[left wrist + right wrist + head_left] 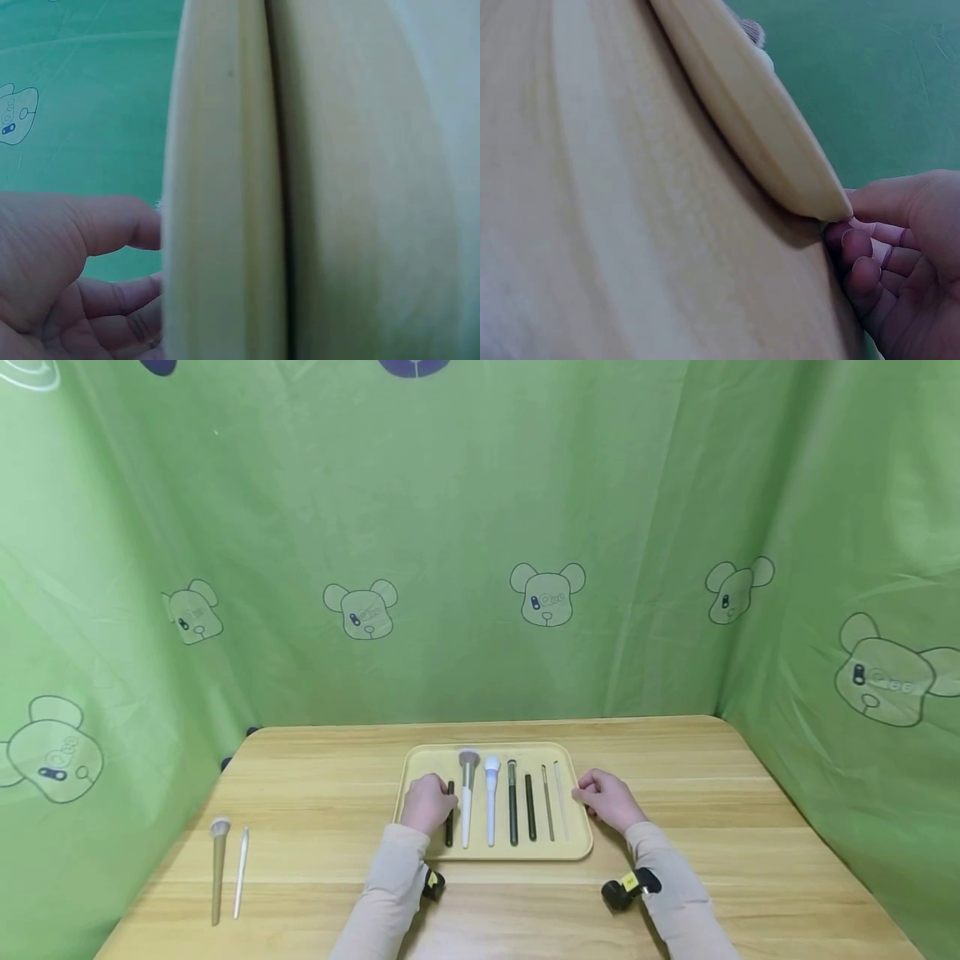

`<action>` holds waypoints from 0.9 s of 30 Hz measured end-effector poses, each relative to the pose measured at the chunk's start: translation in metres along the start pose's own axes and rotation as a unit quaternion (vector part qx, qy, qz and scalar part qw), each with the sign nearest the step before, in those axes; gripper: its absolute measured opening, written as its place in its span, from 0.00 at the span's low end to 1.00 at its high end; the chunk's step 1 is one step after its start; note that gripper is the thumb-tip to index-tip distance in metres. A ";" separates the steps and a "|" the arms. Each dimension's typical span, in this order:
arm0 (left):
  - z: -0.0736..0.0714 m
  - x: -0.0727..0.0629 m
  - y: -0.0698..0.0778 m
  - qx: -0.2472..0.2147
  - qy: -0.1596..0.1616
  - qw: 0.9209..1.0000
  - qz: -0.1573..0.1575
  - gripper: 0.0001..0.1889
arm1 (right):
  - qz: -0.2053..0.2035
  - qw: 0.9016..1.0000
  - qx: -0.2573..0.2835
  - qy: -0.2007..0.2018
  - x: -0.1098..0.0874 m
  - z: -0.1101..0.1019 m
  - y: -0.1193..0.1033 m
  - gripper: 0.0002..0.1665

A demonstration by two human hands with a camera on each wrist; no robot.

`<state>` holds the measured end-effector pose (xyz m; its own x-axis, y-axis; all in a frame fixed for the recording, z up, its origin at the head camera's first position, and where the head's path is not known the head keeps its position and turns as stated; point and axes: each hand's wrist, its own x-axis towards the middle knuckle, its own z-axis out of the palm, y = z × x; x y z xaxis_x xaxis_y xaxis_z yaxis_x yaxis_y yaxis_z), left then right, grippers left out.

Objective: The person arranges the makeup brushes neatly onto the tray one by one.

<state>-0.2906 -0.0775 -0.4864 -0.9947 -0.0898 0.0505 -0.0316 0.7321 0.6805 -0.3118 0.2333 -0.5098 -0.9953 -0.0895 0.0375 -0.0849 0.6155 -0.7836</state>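
Note:
A cream tray [517,853] lies on the table with several makeup brushes in a row, heads toward the far side. Over its left part, my left hand [426,803] pinches a short black makeup brush [449,828] near its upper end; in the left wrist view the fingertips are hidden behind the tray's rim. Beside that brush lie a white-handled brush [467,802] with a greyish head and a pale lilac brush [491,802]. At the tray's right edge, my right hand [609,799] grips the rim between thumb and curled fingers, seen closely in the right wrist view.
Farther right in the tray lie a dark green brush [513,806], a short black stick [530,810] and two thin brushes. On the table's left side rest a tan-handled brush [218,868] and a slim white one [241,872]. A green curtain [450,677] surrounds the table.

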 end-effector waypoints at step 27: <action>-0.002 0.000 0.001 -0.002 -0.008 1.000 -0.001 0.14 | 0.004 1.000 0.001 0.002 0.002 0.001 0.001 0.09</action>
<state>-0.2903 -0.0775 -0.4843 -0.9960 -0.0813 0.0375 -0.0338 0.7294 0.6832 -0.3137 0.2331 -0.5106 -0.9962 -0.0804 0.0334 -0.0758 0.6139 -0.7857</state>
